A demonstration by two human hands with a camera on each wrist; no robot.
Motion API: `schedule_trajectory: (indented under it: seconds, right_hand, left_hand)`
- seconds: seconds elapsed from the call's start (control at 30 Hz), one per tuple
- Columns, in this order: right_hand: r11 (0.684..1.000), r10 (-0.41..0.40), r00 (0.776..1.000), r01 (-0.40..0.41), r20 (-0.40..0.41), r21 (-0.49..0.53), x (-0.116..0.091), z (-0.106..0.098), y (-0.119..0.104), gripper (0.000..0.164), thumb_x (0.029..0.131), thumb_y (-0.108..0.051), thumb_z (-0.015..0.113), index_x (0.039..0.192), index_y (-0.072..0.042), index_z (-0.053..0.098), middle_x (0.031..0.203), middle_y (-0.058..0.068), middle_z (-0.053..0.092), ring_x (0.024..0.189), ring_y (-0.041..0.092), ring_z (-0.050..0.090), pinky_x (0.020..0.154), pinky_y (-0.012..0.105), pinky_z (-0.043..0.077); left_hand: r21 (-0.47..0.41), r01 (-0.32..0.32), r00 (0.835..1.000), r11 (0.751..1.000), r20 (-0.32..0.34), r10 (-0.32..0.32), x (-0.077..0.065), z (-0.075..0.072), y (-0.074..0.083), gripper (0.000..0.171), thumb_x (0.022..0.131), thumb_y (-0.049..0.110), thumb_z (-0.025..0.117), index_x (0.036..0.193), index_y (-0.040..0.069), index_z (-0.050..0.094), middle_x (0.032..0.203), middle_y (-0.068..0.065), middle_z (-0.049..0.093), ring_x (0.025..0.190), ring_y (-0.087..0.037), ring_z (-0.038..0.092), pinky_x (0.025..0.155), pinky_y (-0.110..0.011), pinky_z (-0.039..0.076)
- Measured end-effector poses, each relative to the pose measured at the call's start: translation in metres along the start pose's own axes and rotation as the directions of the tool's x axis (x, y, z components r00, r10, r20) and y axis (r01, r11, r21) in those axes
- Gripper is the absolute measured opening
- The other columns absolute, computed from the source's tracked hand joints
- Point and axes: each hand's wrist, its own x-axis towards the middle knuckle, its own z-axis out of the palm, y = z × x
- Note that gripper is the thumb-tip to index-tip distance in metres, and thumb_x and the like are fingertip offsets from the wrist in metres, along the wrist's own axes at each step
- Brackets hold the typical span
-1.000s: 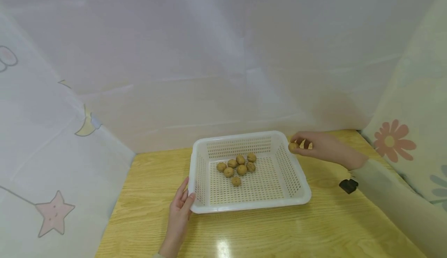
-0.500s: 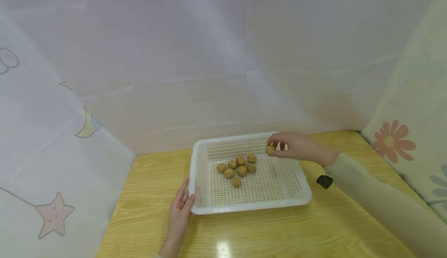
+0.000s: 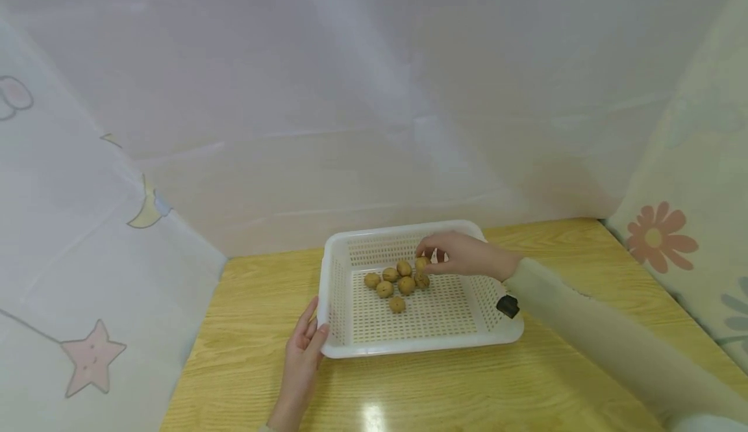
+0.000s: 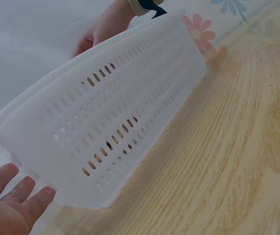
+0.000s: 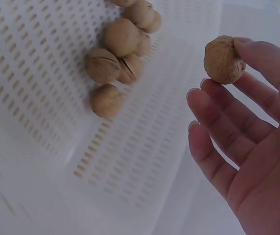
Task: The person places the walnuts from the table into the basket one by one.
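A white plastic basket [image 3: 421, 348] with slotted walls stands on the wooden table, several walnuts [image 3: 406, 285] lying loose on its floor. My left hand [image 3: 300, 357] holds the basket's near left corner, thumb on the rim and fingers outside the wall. In the left wrist view those fingers [image 4: 21, 196] lie beside the slotted side. Over the back middle of the basket, my right hand [image 3: 464, 254] pinches one walnut [image 5: 223, 59] between thumb and fingertips. The right wrist view shows this walnut held above the others, the remaining fingers loosely bent.
The yellowish wood table [image 3: 245, 328] extends around the basket. A pale hanging sheet [image 3: 374, 127] rises behind it, with patterned sheets at left and right. A black device [image 3: 508, 306] sits on the right wrist, over the basket's right wall.
My right hand has carried the walnut leftward from beyond the right rim to over the walnuts in the basket. My left hand and the basket stay in place.
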Motion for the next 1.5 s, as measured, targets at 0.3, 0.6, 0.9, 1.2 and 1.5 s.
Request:
schedule_trajectory:
  seconds: [0.3, 0.6, 0.9, 1.2, 1.5]
  right_hand:
    - [1.000, -0.006, 0.991, 0.002, 0.131, 0.031, 0.018, 0.037, 0.012, 0.021, 0.100, -0.025, 0.073, 0.116, -0.012, 0.070, 0.093, -0.010, 0.066, 0.081, 0.007, 0.058, 0.073, 0.027, 0.054]
    - [0.999, -0.038, 0.972, 0.040, 0.233, -0.004, 0.030, 0.057, 0.013, 0.024, 0.097, -0.023, 0.076, 0.119, -0.013, 0.074, 0.092, -0.014, 0.064, 0.080, 0.003, 0.052, 0.074, 0.023, 0.050]
    - [0.995, -0.038, 0.964, 0.060, 0.265, -0.074, 0.036, 0.069, 0.022, 0.022, 0.095, -0.022, 0.079, 0.116, -0.017, 0.073, 0.086, -0.014, 0.062, 0.073, 0.003, 0.046, 0.068, 0.022, 0.046]
    - [0.993, 0.009, 0.971, 0.019, 0.240, -0.116, 0.033, 0.070, 0.023, 0.021, 0.097, -0.021, 0.077, 0.117, -0.018, 0.075, 0.100, -0.012, 0.070, 0.085, 0.004, 0.053, 0.079, 0.026, 0.052]
    - [0.997, 0.042, 0.978, -0.029, 0.203, -0.067, 0.031, 0.039, 0.013, 0.020, 0.100, -0.014, 0.071, 0.120, -0.012, 0.072, 0.098, -0.006, 0.068, 0.083, 0.008, 0.058, 0.075, 0.029, 0.054]
  left_hand:
    - [0.006, 0.003, 1.000, 1.000, 0.006, -0.003, 0.000, 0.001, -0.001, 0.063, 0.110, 0.016, 0.053, 0.165, 0.007, 0.024, 0.164, -0.020, 0.036, 0.140, -0.029, 0.051, 0.108, -0.039, 0.052]
    - [0.009, -0.003, 1.000, 1.000, -0.004, 0.003, 0.001, 0.001, 0.000, 0.063, 0.110, 0.016, 0.053, 0.165, 0.008, 0.025, 0.164, -0.020, 0.037, 0.141, -0.030, 0.051, 0.108, -0.040, 0.052]
    - [0.024, 0.004, 1.000, 1.000, -0.005, -0.004, 0.000, 0.001, 0.000, 0.063, 0.110, 0.019, 0.054, 0.165, 0.011, 0.026, 0.164, -0.018, 0.037, 0.143, -0.034, 0.047, 0.109, -0.041, 0.051]
    - [0.040, 0.000, 1.000, 0.999, -0.005, 0.000, -0.001, 0.001, 0.001, 0.063, 0.110, 0.020, 0.055, 0.165, 0.012, 0.027, 0.164, -0.017, 0.038, 0.142, -0.032, 0.049, 0.109, -0.041, 0.051]
    - [0.062, -0.007, 1.000, 0.998, -0.008, 0.007, 0.000, 0.002, 0.001, 0.062, 0.110, 0.020, 0.054, 0.165, 0.011, 0.026, 0.163, -0.018, 0.039, 0.143, -0.038, 0.047, 0.108, -0.041, 0.051]
